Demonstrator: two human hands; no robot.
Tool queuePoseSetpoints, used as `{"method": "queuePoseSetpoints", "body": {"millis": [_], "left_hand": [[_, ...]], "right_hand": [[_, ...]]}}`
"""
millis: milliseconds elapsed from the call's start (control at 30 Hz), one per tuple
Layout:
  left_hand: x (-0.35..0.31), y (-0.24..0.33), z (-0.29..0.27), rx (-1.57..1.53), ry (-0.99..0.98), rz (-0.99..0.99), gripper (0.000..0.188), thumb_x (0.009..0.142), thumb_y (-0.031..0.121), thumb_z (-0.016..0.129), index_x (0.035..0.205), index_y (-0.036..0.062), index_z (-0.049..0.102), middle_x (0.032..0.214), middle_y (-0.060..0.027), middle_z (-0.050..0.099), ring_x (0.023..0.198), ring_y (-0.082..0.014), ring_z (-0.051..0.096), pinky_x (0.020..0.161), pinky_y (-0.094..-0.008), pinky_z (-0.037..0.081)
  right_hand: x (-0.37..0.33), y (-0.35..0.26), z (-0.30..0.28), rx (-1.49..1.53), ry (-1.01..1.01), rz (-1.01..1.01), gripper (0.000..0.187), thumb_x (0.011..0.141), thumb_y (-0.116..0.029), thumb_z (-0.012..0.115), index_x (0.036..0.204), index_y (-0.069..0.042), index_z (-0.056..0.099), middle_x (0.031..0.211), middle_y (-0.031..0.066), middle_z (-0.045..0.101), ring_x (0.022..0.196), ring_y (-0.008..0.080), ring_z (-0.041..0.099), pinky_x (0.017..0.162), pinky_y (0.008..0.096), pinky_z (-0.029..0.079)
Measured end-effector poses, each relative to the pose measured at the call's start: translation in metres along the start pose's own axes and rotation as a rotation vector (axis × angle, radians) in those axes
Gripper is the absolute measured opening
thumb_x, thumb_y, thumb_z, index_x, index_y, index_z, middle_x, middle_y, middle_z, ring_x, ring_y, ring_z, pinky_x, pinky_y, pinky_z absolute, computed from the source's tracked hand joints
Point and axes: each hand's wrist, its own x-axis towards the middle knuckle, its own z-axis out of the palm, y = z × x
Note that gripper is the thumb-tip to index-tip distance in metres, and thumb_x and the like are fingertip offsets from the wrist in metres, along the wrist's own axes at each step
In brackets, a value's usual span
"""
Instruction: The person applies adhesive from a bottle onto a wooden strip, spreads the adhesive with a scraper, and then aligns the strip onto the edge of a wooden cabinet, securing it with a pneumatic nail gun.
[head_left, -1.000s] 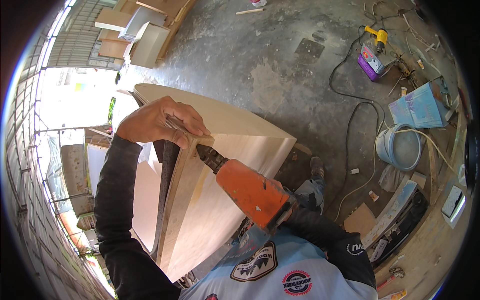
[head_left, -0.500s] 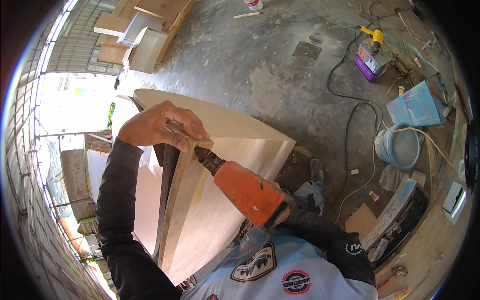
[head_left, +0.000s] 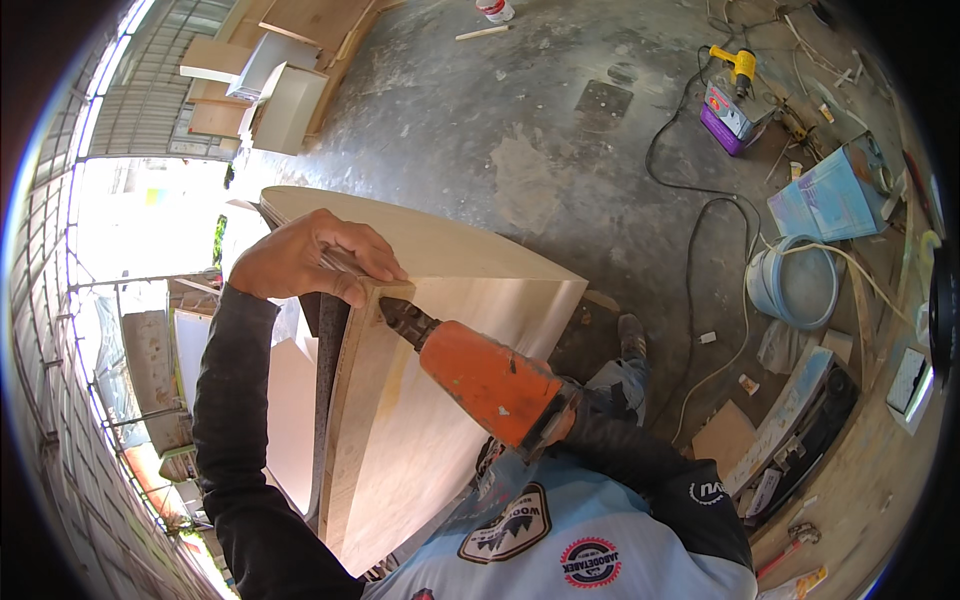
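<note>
My left hand (head_left: 310,256) grips the far corner of a large pale wooden box (head_left: 430,345), thumb bent over the top of its edge and fingers along the far side. An orange nail gun (head_left: 490,380) lies slantwise over the box. Its dark metal nose touches the wooden edge strip (head_left: 358,350) just beside my left thumb. My right hand (head_left: 570,422) is at the tool's rear, closed around its handle; most of the fingers are hidden behind the orange body.
On the floor at right are a blue bucket (head_left: 765,285), a light blue container (head_left: 830,195), a purple can (head_left: 722,130) and a yellow heat gun (head_left: 738,66). Dark cable (head_left: 690,260) winds across the concrete. Wooden boxes (head_left: 285,105) stand far left, and a claw hammer (head_left: 800,540) lies lower right.
The view has shifted slightly, so floor items sit a little to the left. Both hands, the nail gun and the wooden box keep nearly the same positions relative to each other.
</note>
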Motion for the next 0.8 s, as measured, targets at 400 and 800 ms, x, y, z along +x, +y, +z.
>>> {"method": "queuePoseSetpoints", "body": {"millis": [400, 800], "left_hand": [[0.0016, -0.0046, -0.0004, 0.013, -0.018, 0.074, 0.036, 0.072, 0.006, 0.09, 0.106, 0.0052, 0.078, 0.114, -0.0088, 0.077, 0.112, -0.0223, 0.07, 0.101, -0.0386, 0.052], [0.0011, 0.0032, 0.0064, 0.117, 0.069, 0.027, 0.069, 0.062, 0.013, 0.092, 0.126, 0.0077, 0.068, 0.129, -0.0083, 0.071, 0.129, -0.0263, 0.061, 0.115, -0.0439, 0.041]], "right_hand": [[-0.0059, 0.0003, -0.0053, -0.088, 0.017, -0.083, 0.053, 0.084, -0.012, 0.078, 0.133, -0.002, 0.062, 0.126, 0.0184, 0.067, 0.111, 0.0337, 0.07, 0.098, 0.0401, 0.054], [-0.0033, -0.0007, -0.0042, -0.076, 0.024, -0.096, 0.054, 0.084, -0.015, 0.078, 0.134, -0.003, 0.062, 0.128, 0.0186, 0.066, 0.113, 0.0349, 0.068, 0.098, 0.0405, 0.054]]}}
